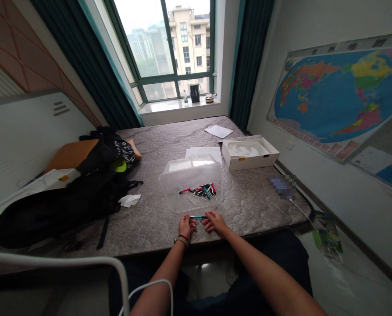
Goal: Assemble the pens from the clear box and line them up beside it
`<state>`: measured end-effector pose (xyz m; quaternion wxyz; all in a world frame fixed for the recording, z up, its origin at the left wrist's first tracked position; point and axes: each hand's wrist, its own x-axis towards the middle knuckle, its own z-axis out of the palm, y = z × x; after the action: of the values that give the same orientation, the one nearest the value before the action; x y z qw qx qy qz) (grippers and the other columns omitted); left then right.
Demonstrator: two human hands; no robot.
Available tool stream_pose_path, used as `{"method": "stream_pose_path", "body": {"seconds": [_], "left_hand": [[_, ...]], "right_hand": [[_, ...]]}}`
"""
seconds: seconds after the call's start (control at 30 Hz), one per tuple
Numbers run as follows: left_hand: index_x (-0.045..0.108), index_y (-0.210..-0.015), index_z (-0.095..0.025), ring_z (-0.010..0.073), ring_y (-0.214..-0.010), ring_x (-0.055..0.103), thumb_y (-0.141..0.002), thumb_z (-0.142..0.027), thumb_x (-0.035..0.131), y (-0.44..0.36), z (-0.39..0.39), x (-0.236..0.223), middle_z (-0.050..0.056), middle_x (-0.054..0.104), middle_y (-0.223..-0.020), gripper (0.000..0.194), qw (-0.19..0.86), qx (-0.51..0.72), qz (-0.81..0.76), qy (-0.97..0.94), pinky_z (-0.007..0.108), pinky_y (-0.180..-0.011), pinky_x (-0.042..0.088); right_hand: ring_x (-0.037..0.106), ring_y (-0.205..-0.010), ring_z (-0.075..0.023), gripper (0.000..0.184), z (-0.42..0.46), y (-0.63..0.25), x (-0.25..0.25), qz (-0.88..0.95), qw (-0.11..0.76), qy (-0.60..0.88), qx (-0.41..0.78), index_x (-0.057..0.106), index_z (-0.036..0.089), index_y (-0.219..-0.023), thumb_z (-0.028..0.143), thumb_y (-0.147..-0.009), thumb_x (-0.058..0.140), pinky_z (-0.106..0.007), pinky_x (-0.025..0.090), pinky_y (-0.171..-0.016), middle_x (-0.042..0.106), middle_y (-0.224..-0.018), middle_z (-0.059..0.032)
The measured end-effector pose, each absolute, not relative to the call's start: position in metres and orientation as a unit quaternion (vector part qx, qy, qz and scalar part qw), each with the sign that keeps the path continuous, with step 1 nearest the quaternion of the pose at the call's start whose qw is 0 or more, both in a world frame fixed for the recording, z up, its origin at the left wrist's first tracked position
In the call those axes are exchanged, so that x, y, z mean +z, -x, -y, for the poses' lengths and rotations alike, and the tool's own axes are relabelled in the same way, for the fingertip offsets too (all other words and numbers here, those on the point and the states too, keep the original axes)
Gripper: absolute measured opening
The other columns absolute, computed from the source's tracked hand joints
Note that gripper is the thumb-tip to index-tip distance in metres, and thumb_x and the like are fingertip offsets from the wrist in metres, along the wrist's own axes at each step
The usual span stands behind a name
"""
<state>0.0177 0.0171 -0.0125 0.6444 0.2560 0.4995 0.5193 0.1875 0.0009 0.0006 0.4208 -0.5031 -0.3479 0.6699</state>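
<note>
A slim teal-and-black pen-like tool (198,217) is held low over the quilted grey mattress (248,206), just in front of a clear plastic box (169,188) and between both hands. The left hand (186,226) is turned back upward, with the wrist slightly raised, and its thumb and fingers are closed in a pinch on the tool's left end. The right hand (215,222) is reached in from the right, palm down, with its fingers lightly curled and their tips brought to the tool's right end; whether a firm grip is taken there cannot be told. Both forearms are extended forward from the lower edge of the view and angled inward, so that the hands are brought close together, nearly touching. A watch and a thin red band (182,240) are worn on the left wrist. Inside the box, a heap of similar red, teal and black tools (199,191) is lying. Beyond the box, loose white papers (203,153) and an open white cardboard box (248,153) are placed on the mattress, and a black backpack (51,210) is laid to the left.
</note>
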Motion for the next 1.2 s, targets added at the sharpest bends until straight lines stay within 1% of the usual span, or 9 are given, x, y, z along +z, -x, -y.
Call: {"method": "stream_pose_path", "body": {"seconds": [0.07,0.13,0.23,0.4,0.53,0.67,0.8,0.93,1.2], "left_hand": [[0.041,-0.082,-0.022,0.0065,-0.039,0.049,-0.067,-0.064,0.07,-0.017,-0.017,-0.012,-0.007,0.058,-0.057,0.054,0.646,0.52,-0.498,-0.254,0.017,-0.04,0.039],[0.041,-0.082,-0.022,0.0066,-0.039,0.049,-0.066,-0.065,0.071,-0.017,-0.016,-0.012,-0.006,0.058,-0.058,0.055,0.647,0.521,-0.496,-0.251,0.018,-0.04,0.039],[0.042,-0.082,-0.021,0.0062,-0.039,0.049,-0.066,-0.065,0.071,-0.017,-0.016,-0.012,-0.006,0.059,-0.058,0.055,0.648,0.522,-0.497,-0.247,0.017,-0.04,0.039],[0.043,-0.081,-0.02,0.0053,-0.038,0.05,-0.069,-0.062,0.071,-0.018,-0.017,-0.011,-0.007,0.058,-0.058,0.052,0.648,0.522,-0.502,-0.236,0.016,-0.041,0.038],[0.043,-0.081,-0.02,0.0054,-0.037,0.05,-0.07,-0.061,0.072,-0.018,-0.017,-0.009,-0.007,0.058,-0.057,0.051,0.648,0.524,-0.503,-0.229,0.016,-0.04,0.038],[0.044,-0.081,-0.02,0.0056,-0.037,0.05,-0.072,-0.059,0.071,-0.019,-0.016,-0.007,-0.006,0.058,-0.057,0.048,0.647,0.527,-0.506,-0.218,0.016,-0.04,0.038],[0.045,-0.081,-0.02,0.0059,-0.037,0.05,-0.072,-0.058,0.071,-0.02,-0.016,-0.006,-0.006,0.058,-0.057,0.048,0.645,0.531,-0.508,-0.208,0.016,-0.04,0.038],[0.046,-0.081,-0.019,0.0062,-0.037,0.05,-0.071,-0.057,0.073,-0.021,-0.016,-0.004,-0.006,0.059,-0.057,0.047,0.646,0.536,-0.509,-0.189,0.016,-0.039,0.038],[0.047,-0.083,-0.019,0.0075,-0.04,0.052,-0.083,-0.049,0.066,-0.02,-0.019,0.0,-0.003,0.06,-0.059,0.035,0.634,0.562,-0.516,-0.126,0.018,-0.042,0.043]], "right_hand": [[0.062,-0.046,-0.0119,0.043,-0.001,-0.186,-0.001,0.373,0.396,0.514,0.663,0.055,0.016,-0.092,0.058,-0.084,0.056,-0.021,0.048,-0.041,0.069,-0.071,-0.0041],[0.059,-0.043,-0.0108,0.041,-0.002,-0.185,-0.003,0.393,0.403,0.521,0.641,0.055,0.016,-0.087,0.055,-0.078,0.064,-0.02,0.047,-0.039,0.067,-0.07,-0.0026],[0.064,-0.05,-0.0117,0.048,-0.001,-0.186,-0.004,0.38,0.449,0.513,0.625,0.052,0.019,-0.096,0.048,-0.067,0.076,-0.021,0.05,-0.043,0.068,-0.079,-0.0003],[0.061,-0.043,-0.0119,0.043,-0.001,-0.186,-0.004,0.383,0.419,0.517,0.64,0.05,0.019,-0.088,0.059,-0.077,0.06,-0.019,0.045,-0.037,0.065,-0.065,0.001],[0.064,-0.048,-0.0131,0.047,0.0,-0.184,-0.001,0.369,0.465,0.519,0.615,0.049,0.021,-0.092,0.049,-0.065,0.076,-0.02,0.048,-0.039,0.067,-0.074,0.0019],[0.066,-0.05,-0.0143,0.041,0.001,-0.183,0.0,0.348,0.461,0.506,0.641,0.053,0.019,-0.09,0.053,-0.073,0.069,-0.021,0.049,-0.042,0.068,-0.072,-0.0011],[0.067,-0.053,-0.0146,0.043,0.0,-0.183,-0.001,0.326,0.506,0.513,0.612,0.054,0.02,-0.088,0.046,-0.064,0.079,-0.021,0.051,-0.043,0.067,-0.072,0.0012],[0.068,-0.055,-0.0163,0.04,0.0,-0.183,-0.003,0.293,0.494,0.5,0.648,0.059,0.018,-0.091,0.052,-0.074,0.072,-0.023,0.053,-0.044,0.07,-0.071,-0.0031],[0.066,-0.057,-0.0143,0.036,0.001,-0.184,-0.001,0.264,0.535,0.503,0.626,0.06,0.017,-0.079,0.039,-0.062,0.083,-0.021,0.053,-0.047,0.068,-0.066,-0.0008]]}}
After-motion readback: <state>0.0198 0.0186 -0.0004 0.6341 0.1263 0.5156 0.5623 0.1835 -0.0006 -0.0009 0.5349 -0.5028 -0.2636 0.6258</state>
